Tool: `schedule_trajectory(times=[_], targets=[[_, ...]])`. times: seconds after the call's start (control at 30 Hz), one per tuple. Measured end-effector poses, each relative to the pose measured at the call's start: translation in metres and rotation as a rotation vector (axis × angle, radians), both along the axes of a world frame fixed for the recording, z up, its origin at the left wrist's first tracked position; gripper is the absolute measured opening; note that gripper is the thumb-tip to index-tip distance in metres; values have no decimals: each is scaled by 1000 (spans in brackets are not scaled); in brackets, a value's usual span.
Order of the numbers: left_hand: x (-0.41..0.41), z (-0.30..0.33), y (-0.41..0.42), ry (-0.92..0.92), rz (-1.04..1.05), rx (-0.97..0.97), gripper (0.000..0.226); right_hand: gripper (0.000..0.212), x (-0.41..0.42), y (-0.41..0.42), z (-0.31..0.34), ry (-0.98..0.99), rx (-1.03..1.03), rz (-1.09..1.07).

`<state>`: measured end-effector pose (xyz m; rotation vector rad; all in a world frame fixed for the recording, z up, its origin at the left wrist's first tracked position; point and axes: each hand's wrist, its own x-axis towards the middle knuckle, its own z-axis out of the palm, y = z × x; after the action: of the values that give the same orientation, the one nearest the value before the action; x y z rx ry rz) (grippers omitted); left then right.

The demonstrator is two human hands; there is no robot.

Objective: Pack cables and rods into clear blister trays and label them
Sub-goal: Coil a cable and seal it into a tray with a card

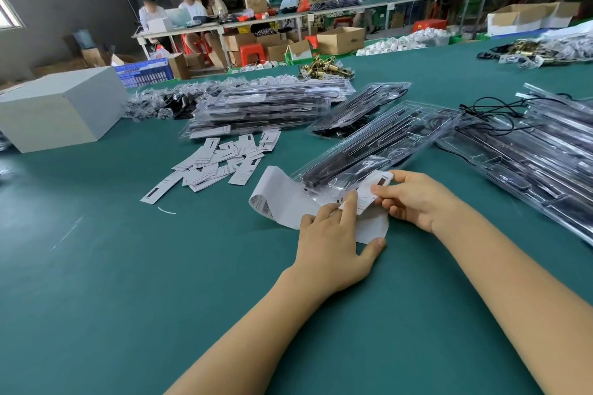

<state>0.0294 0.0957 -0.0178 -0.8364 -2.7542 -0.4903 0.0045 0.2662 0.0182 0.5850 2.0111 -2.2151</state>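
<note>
**Label meets blister tray on the green table**

While the left hand (pixel 333 244) lies flat with straight fingers on a curled white strip of label backing (pixel 282 202), its index fingertip touches the lower edge of a small white label (pixel 369 194). The right hand (pixel 417 199) pinches that label between thumb and fingers at its right side. The label sits at the near end of a clear blister tray (pixel 378 144), which lies diagonally on the green table (pixel 160 282) and holds dark rods and a black cable.

Left of the tray, a loose scatter of white labels (pixel 221 160) is spread on the table. Behind them is a stack of filled blister trays (pixel 266 109), and another filled tray (pixel 359 112) lies just beyond the one being handled. More trays with black cables (pixel 526 144) are piled on the right. A white box (pixel 61 109) stands at the far left, and brass parts (pixel 324 69) lie farther back.
</note>
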Motion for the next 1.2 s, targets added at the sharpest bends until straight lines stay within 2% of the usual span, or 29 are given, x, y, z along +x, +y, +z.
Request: schedule_trajectory(times=[0.13,0.23,0.33,0.5,0.77,1.03,1.2], targets=[[0,0,0,-7,-5,17,82,15,0,4,1,-20,-115,35],[0,0,0,-6,-3,12,84,17,-1,0,0,-2,-144,-52],[0,1,0,1,-3,16,84,15,-3,-3,1,1,-107,-92],[0,1,0,-13,-8,1,80,20,-3,-3,4,-35,-62,5],[1,2,0,-6,-10,13,75,14,-10,-11,-3,-26,76,-167],[1,2,1,7,0,-24,74,12,-11,-13,-9,84,297,-177],[0,2,0,-4,8,-48,78,17,-15,-15,-8,64,263,-221]])
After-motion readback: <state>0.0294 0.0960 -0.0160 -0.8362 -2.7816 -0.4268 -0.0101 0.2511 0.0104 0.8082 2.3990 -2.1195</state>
